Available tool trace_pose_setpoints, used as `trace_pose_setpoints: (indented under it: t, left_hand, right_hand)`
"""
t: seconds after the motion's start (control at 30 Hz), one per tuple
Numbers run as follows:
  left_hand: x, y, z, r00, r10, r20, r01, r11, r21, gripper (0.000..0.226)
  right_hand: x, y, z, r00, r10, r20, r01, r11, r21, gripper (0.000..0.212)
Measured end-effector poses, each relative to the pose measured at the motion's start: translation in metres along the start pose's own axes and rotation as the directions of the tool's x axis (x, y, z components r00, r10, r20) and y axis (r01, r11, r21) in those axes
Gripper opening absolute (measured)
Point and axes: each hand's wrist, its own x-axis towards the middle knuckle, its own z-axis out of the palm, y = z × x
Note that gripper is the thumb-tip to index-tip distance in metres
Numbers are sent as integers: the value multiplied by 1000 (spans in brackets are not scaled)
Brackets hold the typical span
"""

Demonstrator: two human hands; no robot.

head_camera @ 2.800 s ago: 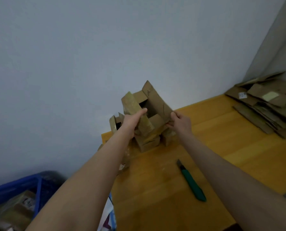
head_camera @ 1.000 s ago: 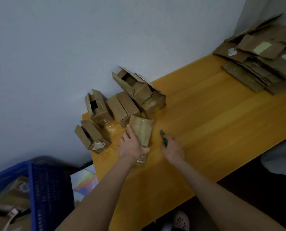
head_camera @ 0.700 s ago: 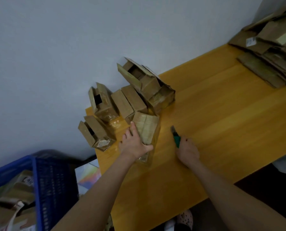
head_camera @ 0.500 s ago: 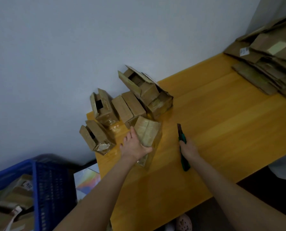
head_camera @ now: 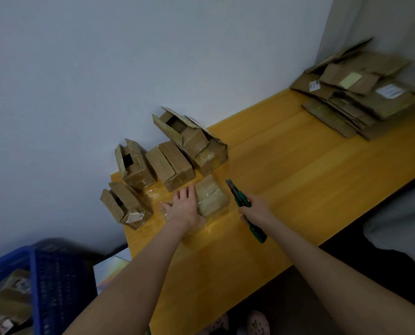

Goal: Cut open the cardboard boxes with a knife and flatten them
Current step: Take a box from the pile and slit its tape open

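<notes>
Left hand [head_camera: 184,209] flat on taped box [head_camera: 212,198], fingers [head_camera: 190,192] straight. Right hand [head_camera: 256,210] fingers curled round green knife [head_camera: 241,202], blade [head_camera: 230,185] out. Blade may slip off box, cut left hand.

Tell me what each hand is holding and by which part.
Right hand grips the green knife by its handle, blade forward. Left hand presses flat on the small box, holding nothing.

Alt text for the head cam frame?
The left hand presses flat on a taped cardboard box on a yellow table while the right hand grips a green utility knife beside it. Four other boxes sit behind by the wall; flattened cardboard is stacked far right.
</notes>
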Motion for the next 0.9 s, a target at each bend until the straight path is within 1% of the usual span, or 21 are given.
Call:
trace_pose_setpoints:
  t: [0.1,0.2,0.4,0.6,0.7,0.77,0.9]
  left_hand:
    - [4,-6,-4,998,69,-15,-68,996,57,112]
    - [6,-10,-8,996,93,-6,-93,992,82,109]
    - [12,-12,-12,993,117,33,-119,989,89,109]
    - [14,-14,-13,988,143,60,-149,983,109,112]
    - [15,-14,-13,988,143,65,-150,983,109,114]
    - [15,-14,-14,988,142,66,-149,983,107,113]
    - [15,-14,-14,988,146,56,-151,983,104,113]
  right_hand:
    - [-3,3,-2,998,-11,-59,6,997,-79,49]
    - [-6,9,-1,993,-52,-109,28,977,-213,43]
    - [-10,2,4,986,-116,-118,87,970,-229,43]
    - [-3,-5,-1,989,-129,-71,109,966,-233,43]
    - [-3,-4,-5,986,-157,-50,140,957,-253,42]
    - [-3,-4,-8,983,-182,-34,164,943,-289,40]
    - [-1,-8,-15,980,-200,0,181,889,-420,38]
